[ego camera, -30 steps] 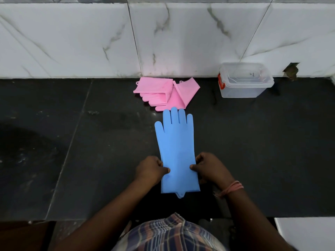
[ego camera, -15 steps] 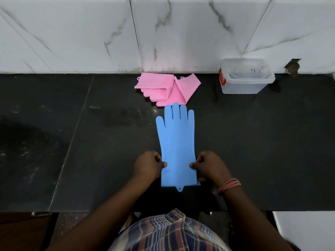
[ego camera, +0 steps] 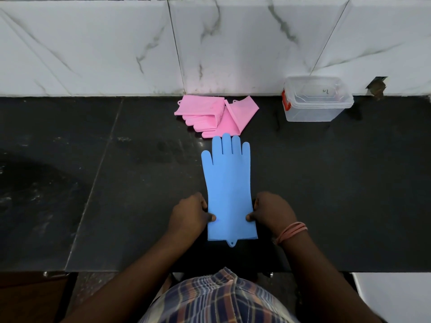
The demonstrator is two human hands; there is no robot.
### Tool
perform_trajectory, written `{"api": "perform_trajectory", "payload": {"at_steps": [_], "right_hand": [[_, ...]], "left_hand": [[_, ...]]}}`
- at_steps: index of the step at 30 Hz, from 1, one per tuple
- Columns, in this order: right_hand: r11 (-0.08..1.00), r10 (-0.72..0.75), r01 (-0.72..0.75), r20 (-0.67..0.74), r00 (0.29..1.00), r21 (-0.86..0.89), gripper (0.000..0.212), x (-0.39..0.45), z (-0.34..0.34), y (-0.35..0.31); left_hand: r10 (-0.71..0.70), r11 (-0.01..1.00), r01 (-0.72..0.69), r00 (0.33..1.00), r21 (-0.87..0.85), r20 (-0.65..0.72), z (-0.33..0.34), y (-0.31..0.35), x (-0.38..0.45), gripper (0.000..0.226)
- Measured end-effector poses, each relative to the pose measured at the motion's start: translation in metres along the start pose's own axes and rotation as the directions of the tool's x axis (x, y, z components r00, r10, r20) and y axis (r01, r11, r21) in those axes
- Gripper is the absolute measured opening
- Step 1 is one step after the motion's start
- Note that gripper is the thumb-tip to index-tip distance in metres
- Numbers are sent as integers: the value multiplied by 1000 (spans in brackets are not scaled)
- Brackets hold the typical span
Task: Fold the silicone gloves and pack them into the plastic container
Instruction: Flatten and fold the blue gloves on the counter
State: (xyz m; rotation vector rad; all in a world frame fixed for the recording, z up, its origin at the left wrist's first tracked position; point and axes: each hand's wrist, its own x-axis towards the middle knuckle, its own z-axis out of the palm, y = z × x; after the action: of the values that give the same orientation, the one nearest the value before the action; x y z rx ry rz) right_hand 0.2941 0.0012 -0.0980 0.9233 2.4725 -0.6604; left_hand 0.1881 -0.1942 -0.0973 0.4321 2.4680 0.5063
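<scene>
Head view: your hands at the cuff of the flat blue silicone glove (ego camera: 228, 190).
Left hand (ego camera: 189, 212) and right hand (ego camera: 271, 210) pinch its side edges; its long axis runs straight away from you on the desk (ego camera: 116, 183).

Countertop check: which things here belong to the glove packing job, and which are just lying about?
Job:
blue glove, flat, left hand and right hand pinching its cuff edges
pink gloves, folded by the wall
plastic container, lid on

Lying about:
wristbands on the right wrist
hole in the wall tile
</scene>
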Motion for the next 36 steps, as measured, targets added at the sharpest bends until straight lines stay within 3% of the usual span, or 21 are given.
{"api": "perform_trajectory", "payload": {"at_steps": [3,6,8,11,17,20,23,27,31,36], "right_hand": [[994,-91,107,-301,949,37,34,-1,3,-11],[949,-286,310,-561,777,-55,18,15,15,-26],[913,-384,399,-507,772,-84,40,28,29,-26],[892,-451,408,-363,815,-193,61,40,53,-14],[894,-447,375,-407,797,-248,63,44,60,-9],[880,-476,426,-403,782,-212,63,45,59,-8],[814,-534,579,-457,711,-48,54,45,55,4],[719,-598,695,-535,597,-29,39,41,40,37],[667,-721,726,-391,572,-168,30,42,22,49],[670,-740,725,-226,633,-163,44,46,5,49]], "left_hand": [[239,967,-223,962,120,-134,1,8,3,34],[532,844,-479,804,239,-265,15,18,20,44],[604,785,-534,773,315,-195,31,15,33,57],[576,761,-494,813,421,-87,52,-1,44,68],[576,756,-478,810,447,-107,57,-5,47,68],[590,765,-513,800,388,-105,56,-7,47,67],[634,772,-613,762,168,-135,36,-13,47,59],[699,715,-673,685,189,-207,4,-34,48,40],[763,634,-714,639,296,-93,-6,-43,54,30],[814,536,-755,580,378,4,-11,-46,66,34]]}}
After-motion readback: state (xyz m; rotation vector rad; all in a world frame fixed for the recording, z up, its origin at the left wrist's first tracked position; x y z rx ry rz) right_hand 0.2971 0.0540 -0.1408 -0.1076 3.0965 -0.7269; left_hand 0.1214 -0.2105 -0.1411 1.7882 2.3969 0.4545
